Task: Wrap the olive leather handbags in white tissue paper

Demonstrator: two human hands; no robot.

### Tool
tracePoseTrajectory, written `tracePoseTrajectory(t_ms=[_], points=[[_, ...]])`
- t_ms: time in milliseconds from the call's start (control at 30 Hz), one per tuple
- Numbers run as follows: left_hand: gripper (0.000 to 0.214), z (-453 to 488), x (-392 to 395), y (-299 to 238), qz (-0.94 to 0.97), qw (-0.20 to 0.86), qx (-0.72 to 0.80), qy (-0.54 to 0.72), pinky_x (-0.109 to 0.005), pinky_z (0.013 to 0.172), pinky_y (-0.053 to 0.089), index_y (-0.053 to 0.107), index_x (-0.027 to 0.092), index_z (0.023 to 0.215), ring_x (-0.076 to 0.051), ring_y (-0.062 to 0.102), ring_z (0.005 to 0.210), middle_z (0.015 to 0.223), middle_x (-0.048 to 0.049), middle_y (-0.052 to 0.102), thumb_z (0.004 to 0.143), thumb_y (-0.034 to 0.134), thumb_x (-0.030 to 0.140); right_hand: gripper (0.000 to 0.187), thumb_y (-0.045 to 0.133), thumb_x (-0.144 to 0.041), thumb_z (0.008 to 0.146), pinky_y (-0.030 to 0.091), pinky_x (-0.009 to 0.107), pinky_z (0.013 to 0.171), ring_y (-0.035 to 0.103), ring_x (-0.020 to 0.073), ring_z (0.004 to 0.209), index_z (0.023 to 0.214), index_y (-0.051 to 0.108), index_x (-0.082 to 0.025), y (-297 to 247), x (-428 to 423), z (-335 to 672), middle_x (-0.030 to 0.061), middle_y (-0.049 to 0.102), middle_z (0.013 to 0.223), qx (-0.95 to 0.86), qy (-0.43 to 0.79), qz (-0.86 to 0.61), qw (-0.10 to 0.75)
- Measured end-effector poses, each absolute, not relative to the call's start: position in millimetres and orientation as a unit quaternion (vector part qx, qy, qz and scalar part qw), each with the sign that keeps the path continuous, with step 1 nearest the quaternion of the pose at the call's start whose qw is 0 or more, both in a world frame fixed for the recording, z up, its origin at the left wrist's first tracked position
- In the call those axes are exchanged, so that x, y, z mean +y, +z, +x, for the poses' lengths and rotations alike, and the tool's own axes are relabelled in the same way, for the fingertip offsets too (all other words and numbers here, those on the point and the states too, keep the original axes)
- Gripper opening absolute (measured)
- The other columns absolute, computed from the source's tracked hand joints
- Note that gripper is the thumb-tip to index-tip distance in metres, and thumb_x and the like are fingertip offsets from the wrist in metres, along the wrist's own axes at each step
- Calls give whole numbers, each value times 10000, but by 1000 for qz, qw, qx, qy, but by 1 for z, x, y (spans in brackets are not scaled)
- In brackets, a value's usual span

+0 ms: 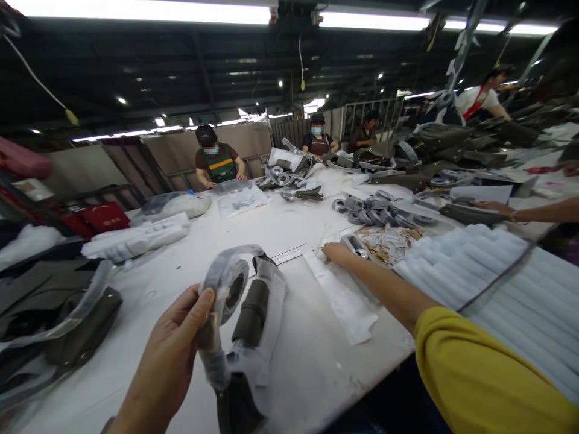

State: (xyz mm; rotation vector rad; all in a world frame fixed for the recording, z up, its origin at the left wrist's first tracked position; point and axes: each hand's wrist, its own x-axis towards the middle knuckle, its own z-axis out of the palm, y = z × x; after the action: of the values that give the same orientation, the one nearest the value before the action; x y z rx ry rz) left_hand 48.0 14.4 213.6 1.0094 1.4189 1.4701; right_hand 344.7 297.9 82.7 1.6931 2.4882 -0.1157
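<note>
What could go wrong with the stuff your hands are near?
The strap might slip, since the left hand pinches it between thumb and fingers. The right forearm is close to the loose paper bits, so it could perhaps scatter some.

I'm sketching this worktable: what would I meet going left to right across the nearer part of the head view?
Dark bag → left hand → plastic-wrapped coil → dark roll → right hand → tan scraps → white padded bundle.
</note>
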Motion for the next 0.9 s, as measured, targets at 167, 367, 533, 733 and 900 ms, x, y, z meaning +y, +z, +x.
tracePoseTrajectory(t_ms=[167,367,533,733,900], points=[[389,37,20,221,406,414,555,596,-214,712,503,695,222,1018,-167,625,815,872,4,698,750,787,488,290,622,-345,946,549,418,878,636,214,1014,1158,620,-146,92,301,351,95,633,1174,806,-111,581,9],[331,29,34,231,432,410,536,599,-197,642,452,692,203,968,-130,582,717,840,8,683,786,752,473,257,552,-358,959,522,310,778,668,175,828,982,676,-134,129,279,356,64,706,883,780,-198,565,-183],[297,28,34,223,497,393,545,550,-206,616,393,664,209,961,-121,506,702,791,27,597,860,668,488,400,434,-455,956,484,233,608,633,131,688,1062,665,-146,160,211,327,66,713,896,775,-326,463,-281],[289,32,24,225,549,349,556,517,-229,650,375,638,190,872,-137,467,726,758,24,534,893,611,477,362,681,-457,801,463,251,555,562,126,567,1023,731,-176,189,128,273,5,641,643,708,-552,350,-266],[297,37,19,225,594,289,564,496,-242,675,395,673,196,933,-153,513,757,795,17,591,911,578,477,242,752,-394,729,427,240,497,587,142,560,829,735,-175,195,116,233,17,665,611,700,-577,330,-263]])
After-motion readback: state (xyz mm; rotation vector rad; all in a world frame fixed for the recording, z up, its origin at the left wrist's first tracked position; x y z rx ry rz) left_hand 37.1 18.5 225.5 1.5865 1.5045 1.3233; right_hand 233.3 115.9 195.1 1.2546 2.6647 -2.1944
